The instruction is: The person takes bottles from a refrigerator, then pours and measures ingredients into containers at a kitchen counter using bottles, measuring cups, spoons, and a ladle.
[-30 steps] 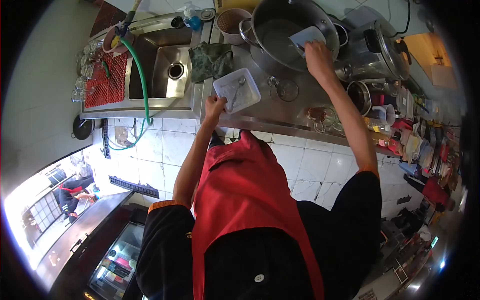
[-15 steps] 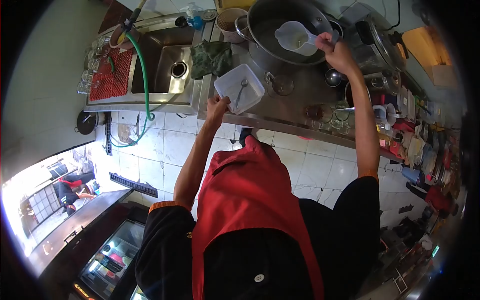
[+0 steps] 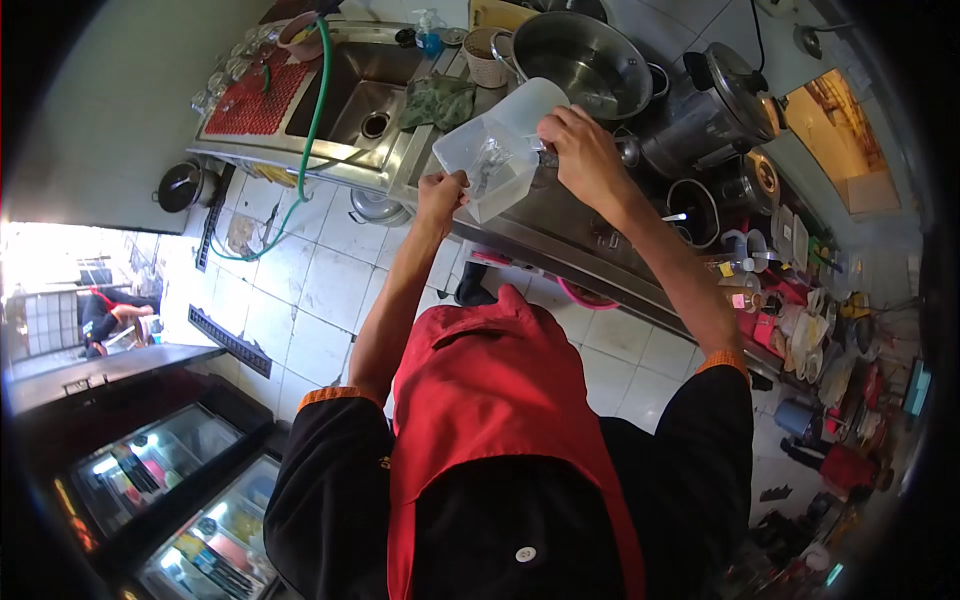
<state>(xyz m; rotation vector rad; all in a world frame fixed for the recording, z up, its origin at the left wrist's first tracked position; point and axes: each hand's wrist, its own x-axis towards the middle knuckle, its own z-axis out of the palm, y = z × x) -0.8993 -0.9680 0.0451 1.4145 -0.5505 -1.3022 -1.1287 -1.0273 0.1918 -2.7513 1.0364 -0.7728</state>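
Observation:
My left hand (image 3: 440, 195) pinches the near-left edge of a clear plastic container (image 3: 505, 200), held tilted over the counter's front edge. My right hand (image 3: 578, 145) is closed on the handle of a translucent plastic measuring jug (image 3: 533, 103), which is tipped over the container. Clear liquid appears to run from the jug into the container; the spoon seen there earlier is hard to make out. Behind the jug stands a large steel pot (image 3: 590, 70) with liquid in it.
Left of the container lie a dark green cloth (image 3: 437, 102) and a steel sink (image 3: 345, 95) with a green hose (image 3: 318, 110). A lidded steel pot (image 3: 715, 105) stands at right. Another person (image 3: 115, 312) is at far left.
My right hand has brought the jug out of the big pot, left and nearer, and tipped it over the container. The container is now tilted. The view has shifted.

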